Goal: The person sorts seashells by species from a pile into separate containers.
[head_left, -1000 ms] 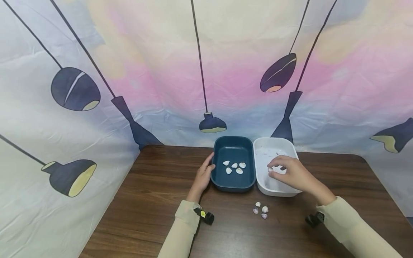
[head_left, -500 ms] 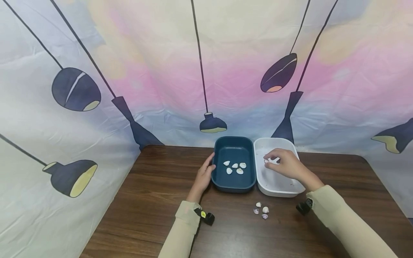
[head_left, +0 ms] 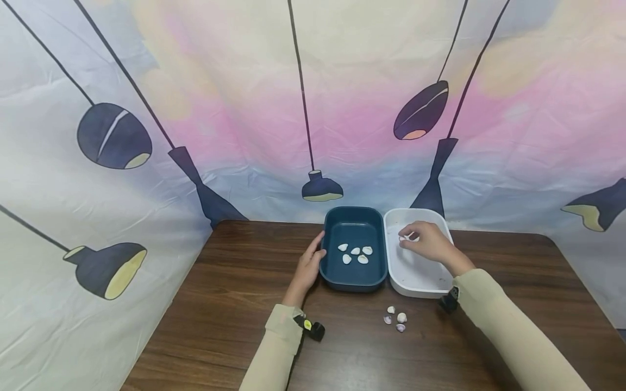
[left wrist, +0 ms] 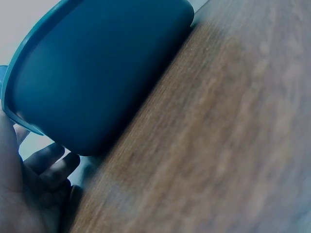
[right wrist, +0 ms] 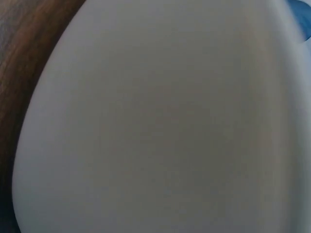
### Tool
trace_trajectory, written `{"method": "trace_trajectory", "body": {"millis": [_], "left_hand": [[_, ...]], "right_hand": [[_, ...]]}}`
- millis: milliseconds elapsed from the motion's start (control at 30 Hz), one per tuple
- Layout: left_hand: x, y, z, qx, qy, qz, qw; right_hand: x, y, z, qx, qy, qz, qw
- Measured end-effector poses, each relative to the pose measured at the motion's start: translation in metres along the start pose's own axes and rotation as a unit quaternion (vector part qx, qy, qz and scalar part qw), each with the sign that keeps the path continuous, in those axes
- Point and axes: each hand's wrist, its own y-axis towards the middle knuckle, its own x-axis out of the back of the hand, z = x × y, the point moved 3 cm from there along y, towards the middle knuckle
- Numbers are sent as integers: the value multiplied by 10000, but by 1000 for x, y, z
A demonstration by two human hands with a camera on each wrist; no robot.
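In the head view, my right hand [head_left: 431, 242] is over the white tray [head_left: 408, 285], pinching a small white shell [head_left: 402, 238] between thumb and fingertips; the fingers partly cover it. My left hand [head_left: 307, 267] rests against the left side of the dark teal tray [head_left: 354, 279], thumb and fingers touching its rim and outer wall. Several white shells [head_left: 362, 259] lie spread on the teal tray's floor. From the left wrist, the teal tray's wall [left wrist: 97, 73] shows above my left hand [left wrist: 34, 179]. The right wrist view shows the white tray's outer wall [right wrist: 155, 121], no hand.
Both trays stand side by side at the back of the brown wooden table [head_left: 244, 304]. Several small white and purplish shells [head_left: 401, 317] lie on the table in front of the white tray. Behind the table hangs a painted cloth [head_left: 235, 108] with lamp pictures.
My right hand, still pinching the shell, has moved left and slightly toward the back over the white tray. The left hand and both trays stay in place.
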Motion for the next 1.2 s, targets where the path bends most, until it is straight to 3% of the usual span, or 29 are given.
{"method": "trace_trajectory", "body": {"millis": [467,733,1200], "left_hand": [[-1,1,0,-21,42,27,10000],[0,1,1,31,53,8,10000],[0,1,0,31,-8,25,10000]], "right_hand": [[-18,15,-18,-416,162,59,9990],[-24,18,-20,-770,-128,345,9964],[-34,20,-23,-876,-621,770,9912]]}}
